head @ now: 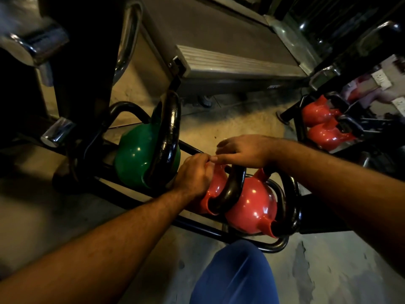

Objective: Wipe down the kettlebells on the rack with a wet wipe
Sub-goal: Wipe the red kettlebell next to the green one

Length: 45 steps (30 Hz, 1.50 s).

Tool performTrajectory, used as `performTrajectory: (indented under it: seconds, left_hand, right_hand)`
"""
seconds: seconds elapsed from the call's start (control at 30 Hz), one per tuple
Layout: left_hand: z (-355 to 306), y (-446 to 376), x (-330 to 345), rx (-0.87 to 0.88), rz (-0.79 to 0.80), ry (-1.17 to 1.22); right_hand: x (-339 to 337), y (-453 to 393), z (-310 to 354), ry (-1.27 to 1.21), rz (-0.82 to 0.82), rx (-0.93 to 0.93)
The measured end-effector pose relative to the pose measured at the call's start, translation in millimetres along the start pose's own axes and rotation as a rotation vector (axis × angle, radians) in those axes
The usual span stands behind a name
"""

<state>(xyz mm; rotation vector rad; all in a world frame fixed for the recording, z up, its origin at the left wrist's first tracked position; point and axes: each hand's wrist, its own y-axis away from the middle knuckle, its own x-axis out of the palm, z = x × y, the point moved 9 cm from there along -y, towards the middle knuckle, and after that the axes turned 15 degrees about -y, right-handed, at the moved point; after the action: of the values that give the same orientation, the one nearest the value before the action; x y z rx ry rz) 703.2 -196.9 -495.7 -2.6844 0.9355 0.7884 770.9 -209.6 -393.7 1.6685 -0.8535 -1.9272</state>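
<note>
- The low black tubular steel rack [197, 227] runs from the upper left toward the lower right on the pale concrete floor [54, 216], and the kettlebells sit in a row along that line.
- The big glossy green kettlebell with a thick black handle [135, 154] rests at the left end of the rack; its handle arches up and over the near side, its loop set roughly across the rack's line.
- The right-hand glossy red kettlebell with a black handle [252, 205] sits at the rack's near right end, its handle loop on the right side of the body.
- The smaller glossy red kettlebell [215, 187] lies between the green one and the other red one, touching the latter, its black handle curving up between the two red bodies.
- My blue-clad knee [236, 275] shows just below the rack's near rail.
- My left hand [195, 174] rests on top of the smaller red kettlebell, fingers curled in tight; I cannot tell whether a wipe is inside them.
- My right hand [243, 150] hovers just above the same kettlebell, knuckles up, fingers bent downward, thumb and forefinger meeting my left fingertips; what they pinch, if anything, I cannot tell.
- Two more red kettlebells [322, 126] sit on another black rack, well apart at the upper right.
</note>
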Motion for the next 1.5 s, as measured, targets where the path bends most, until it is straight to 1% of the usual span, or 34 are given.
performTrajectory:
  seconds: [0.1,0.23,0.27,0.4,0.47,0.57,0.67,0.7,0.8,0.83,0.9,0.93,1.0,1.07,1.1,1.13,1.2,1.23,1.27,1.33,1.37,1.4,1.47,1.5]
  left_hand:
    - [0.4,0.3,1.3,0.007,-0.007,0.009]
    - [0.5,0.4,1.8,-0.021,0.015,-0.022]
    - [0.5,0.4,1.2,-0.015,0.005,-0.027]
    - [-0.5,-1.5,1.2,0.024,-0.013,-0.034]
    - [-1.6,-3.5,4.3,0.033,-0.008,-0.044]
    - [-1.9,-6.0,5.3,0.021,-0.001,-0.052]
    - [-0.4,-5.2,4.1,0.01,0.002,-0.055]
    - [-0.7,-3.8,3.3,0.014,-0.003,-0.054]
    - [-4.1,0.4,-0.6,0.03,-0.036,-0.059]
    - [-5.2,0.0,-0.2,0.035,-0.035,-0.068]
    - [-8.0,-2.1,3.1,0.045,-0.013,-0.083]
    - [-9.0,-3.6,3.7,0.048,0.0,-0.089]
    - [-8.6,-5.7,2.3,0.047,0.005,-0.077]
    - [-6.4,-6.4,-0.7,0.048,-0.024,-0.065]
    - [-5.9,-6.5,-1.2,0.048,-0.032,-0.07]
    - [-6.5,-6.3,-0.7,0.05,-0.03,-0.074]
    - [-6.6,-6.4,0.7,0.044,-0.015,-0.072]
    - [-5.7,-6.4,0.6,0.037,-0.012,-0.068]
    - [-4.8,-6.2,0.5,0.036,-0.015,-0.064]
    - [-4.0,-5.2,0.8,0.039,-0.02,-0.07]
    - [-4.9,-5.3,1.2,0.039,-0.017,-0.078]
    - [-5.4,-5.9,1.9,0.036,-0.012,-0.08]
    - [-6.3,-7.0,3.2,0.031,-0.004,-0.074]
    - [-6.2,-6.9,2.8,0.029,-0.004,-0.07]
  right_hand:
    - [-3.4,0.8,-7.6,-0.121,-0.056,0.026]
    - [-6.5,-8.4,-22.3,-0.302,-0.099,0.149]
    - [-7.3,-9.5,-22.9,-0.296,-0.11,0.14]
    - [-4.5,5.0,-7.2,-0.135,-0.134,0.005]
    - [-1.1,10.1,-7.3,-0.137,-0.139,-0.033]
    - [-8.3,5.7,-23.4,-0.256,-0.214,0.043]
    - [-9.5,-1.6,-29.9,-0.484,-0.248,0.077]
    - [-7.9,1.1,-29.9,-0.512,-0.265,0.066]
    - [-1.1,15.1,-28.5,-0.492,-0.344,-0.056]
    - [1.6,19.1,-30.4,-0.532,-0.376,-0.082]
    - [1.6,22.3,-40.7,-0.671,-0.462,-0.076]
    - [0.9,22.4,-44.7,-0.687,-0.492,-0.058]
    - [-0.9,24.7,-38.8,-0.566,-0.509,-0.065]
    - [2.7,30.2,-24.0,-0.399,-0.497,-0.163]
    - [3.1,34.7,-20.3,-0.368,-0.515,-0.207]
    - [0.8,38.5,-22.9,-0.392,-0.542,-0.214]
    - [-3.8,39.7,-34.8,-0.534,-0.58,-0.139]
    - [-3.7,37.8,-35.2,-0.558,-0.576,-0.114]
    - [-3.8,37.8,-29.2,-0.512,-0.571,-0.126]
    - [1.1,40.3,-12.1,-0.352,-0.548,-0.25]
    - [3.2,44.2,-10.2,-0.326,-0.555,-0.296]
    - [1.0,47.4,-14.0,-0.358,-0.575,-0.298]
    - [-5.5,45.7,-35.0,-0.534,-0.613,-0.183]
    - [-4.6,43.1,-39.5,-0.598,-0.607,-0.137]
